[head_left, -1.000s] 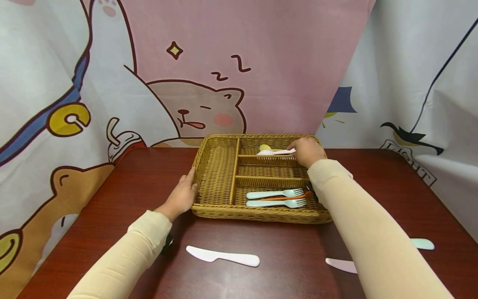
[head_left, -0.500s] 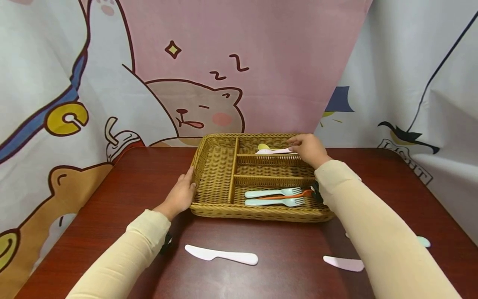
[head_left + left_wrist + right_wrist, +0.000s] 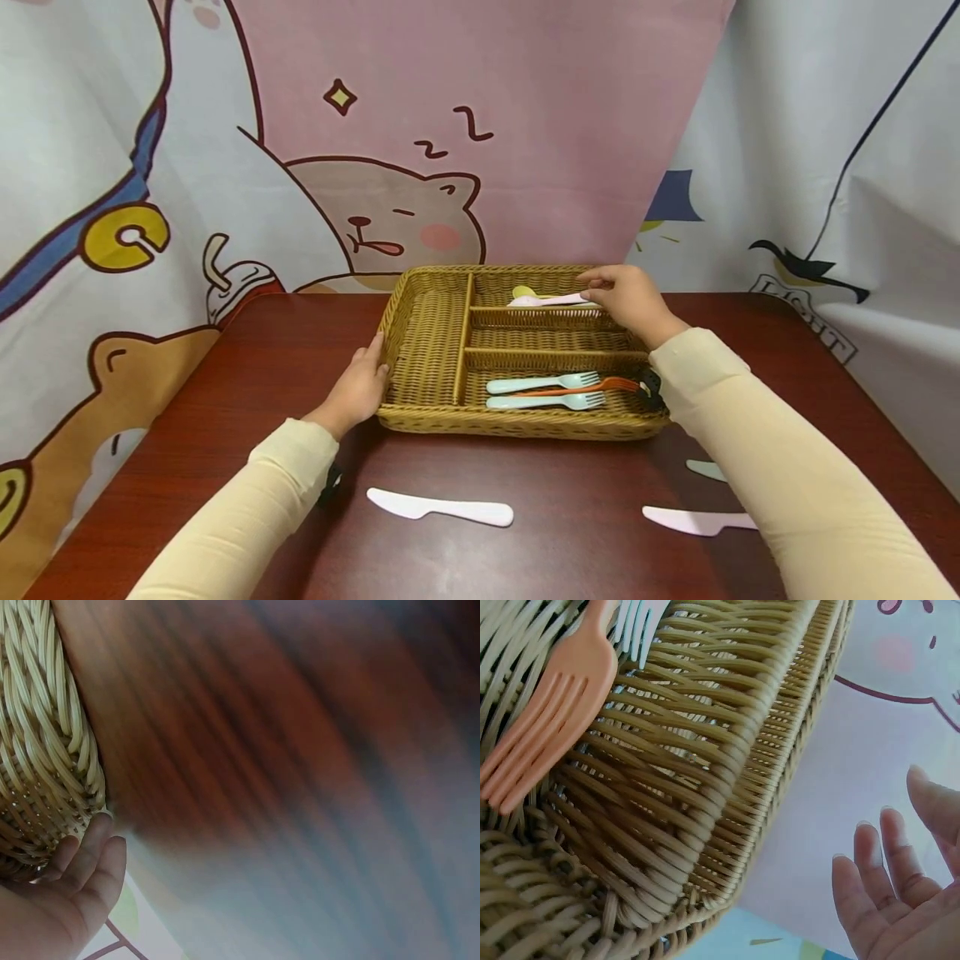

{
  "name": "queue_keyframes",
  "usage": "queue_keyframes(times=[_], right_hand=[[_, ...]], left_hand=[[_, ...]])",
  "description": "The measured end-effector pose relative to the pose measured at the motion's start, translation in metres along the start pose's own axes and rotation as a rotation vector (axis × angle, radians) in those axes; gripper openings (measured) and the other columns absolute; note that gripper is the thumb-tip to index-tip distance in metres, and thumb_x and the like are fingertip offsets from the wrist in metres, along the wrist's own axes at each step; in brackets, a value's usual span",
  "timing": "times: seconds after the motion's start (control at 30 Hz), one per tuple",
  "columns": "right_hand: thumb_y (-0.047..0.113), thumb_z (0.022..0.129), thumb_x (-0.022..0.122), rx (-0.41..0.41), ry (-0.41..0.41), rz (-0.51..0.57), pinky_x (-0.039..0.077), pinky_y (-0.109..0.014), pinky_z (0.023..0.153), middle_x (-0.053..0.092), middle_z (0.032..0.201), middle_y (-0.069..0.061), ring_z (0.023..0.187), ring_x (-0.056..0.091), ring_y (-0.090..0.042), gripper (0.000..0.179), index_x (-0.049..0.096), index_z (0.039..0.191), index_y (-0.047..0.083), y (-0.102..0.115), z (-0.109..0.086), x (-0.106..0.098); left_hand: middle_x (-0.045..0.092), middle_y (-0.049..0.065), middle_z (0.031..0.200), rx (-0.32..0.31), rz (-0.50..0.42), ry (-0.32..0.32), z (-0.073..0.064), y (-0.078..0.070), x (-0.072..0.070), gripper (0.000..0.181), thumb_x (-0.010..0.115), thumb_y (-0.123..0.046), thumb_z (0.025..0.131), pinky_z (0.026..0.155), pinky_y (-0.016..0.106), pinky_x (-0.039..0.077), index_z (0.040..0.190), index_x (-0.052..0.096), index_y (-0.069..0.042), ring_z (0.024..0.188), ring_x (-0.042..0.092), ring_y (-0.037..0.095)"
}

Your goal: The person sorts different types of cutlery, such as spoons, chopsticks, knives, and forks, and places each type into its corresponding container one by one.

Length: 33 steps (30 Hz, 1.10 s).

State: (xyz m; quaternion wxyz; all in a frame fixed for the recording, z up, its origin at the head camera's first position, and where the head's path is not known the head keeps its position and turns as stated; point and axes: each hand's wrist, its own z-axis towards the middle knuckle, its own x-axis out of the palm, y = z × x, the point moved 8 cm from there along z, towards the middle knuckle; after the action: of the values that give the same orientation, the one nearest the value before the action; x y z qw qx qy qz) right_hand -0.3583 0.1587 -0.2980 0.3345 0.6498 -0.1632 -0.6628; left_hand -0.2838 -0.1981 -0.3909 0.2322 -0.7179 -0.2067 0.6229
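A wicker cutlery basket (image 3: 425,350) with several compartments stands on the table. My left hand (image 3: 358,387) rests its fairly straight fingers against the basket's left side, as the left wrist view also shows. My right hand (image 3: 633,304) hovers over the back right compartment with thumb and fingers apart. In the right wrist view nothing lies between the fingers of this right hand (image 3: 900,892). Just by its fingertips in the head view lies a pale pink spoon (image 3: 551,300), beside a yellow spoon (image 3: 521,292). The front compartment holds mint forks (image 3: 543,402) and an orange fork (image 3: 574,697).
On the dark red table (image 3: 285,367), a white knife (image 3: 438,507) lies in front of the basket. A pink knife (image 3: 693,521) and a mint knife (image 3: 705,471) lie to the right, partly hidden by my right sleeve (image 3: 795,450). A printed cloth (image 3: 570,125) hangs behind.
My right hand has shifted slightly right and its fingers have spread, away from the pink spoon's end. The left hand stays at the basket's side. The view has shifted slightly.
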Motion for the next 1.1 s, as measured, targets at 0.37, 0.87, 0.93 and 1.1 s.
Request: queue_keyframes(times=[0.37, 0.87, 0.93, 1.1], right_hand=[[0.016, 0.096, 0.061, -0.052, -0.033, -0.003, 0.048, -0.042, 0.074, 0.06, 0.126, -0.019, 0.098, 0.061, -0.032, 0.034, 0.063, 0.128, 0.005, 0.012, -0.026, -0.007], [0.014, 0.093, 0.065, -0.053, -0.021, 0.032, 0.047, -0.043, 0.078, 0.058, 0.13, -0.018, 0.104, 0.057, -0.031, 0.034, 0.065, 0.126, 0.006, 0.016, -0.065, 0.005], [0.014, 0.092, 0.066, -0.074, -0.029, 0.035, 0.048, -0.042, 0.079, 0.059, 0.128, -0.017, 0.104, 0.058, -0.031, 0.034, 0.066, 0.125, 0.005, 0.019, -0.07, 0.005], [0.014, 0.09, 0.07, -0.119, -0.056, 0.055, 0.046, -0.038, 0.076, 0.062, 0.124, -0.016, 0.103, 0.059, -0.029, 0.032, 0.068, 0.12, 0.005, 0.03, -0.083, 0.007]], left_hand=[[0.021, 0.03, 0.149, -0.001, -0.001, 0.011, 0.0, -0.001, 0.0, 0.06, 0.03, -0.014, 0.106, 0.109, 0.055, 0.027, 0.156, -0.001, -0.007, 0.137, 0.03, 0.043], [0.023, 0.03, 0.148, 0.005, 0.003, 0.005, -0.002, -0.002, -0.001, 0.06, 0.031, -0.013, 0.105, 0.109, 0.055, 0.028, 0.156, -0.001, -0.005, 0.136, 0.031, 0.043], [0.023, 0.03, 0.148, 0.007, 0.006, 0.003, -0.002, -0.002, -0.001, 0.06, 0.031, -0.013, 0.105, 0.109, 0.055, 0.028, 0.156, -0.001, -0.005, 0.136, 0.031, 0.043], [0.024, 0.031, 0.147, 0.019, 0.019, -0.004, -0.001, -0.003, -0.001, 0.06, 0.032, -0.013, 0.105, 0.109, 0.054, 0.028, 0.155, 0.0, -0.002, 0.136, 0.031, 0.043]])
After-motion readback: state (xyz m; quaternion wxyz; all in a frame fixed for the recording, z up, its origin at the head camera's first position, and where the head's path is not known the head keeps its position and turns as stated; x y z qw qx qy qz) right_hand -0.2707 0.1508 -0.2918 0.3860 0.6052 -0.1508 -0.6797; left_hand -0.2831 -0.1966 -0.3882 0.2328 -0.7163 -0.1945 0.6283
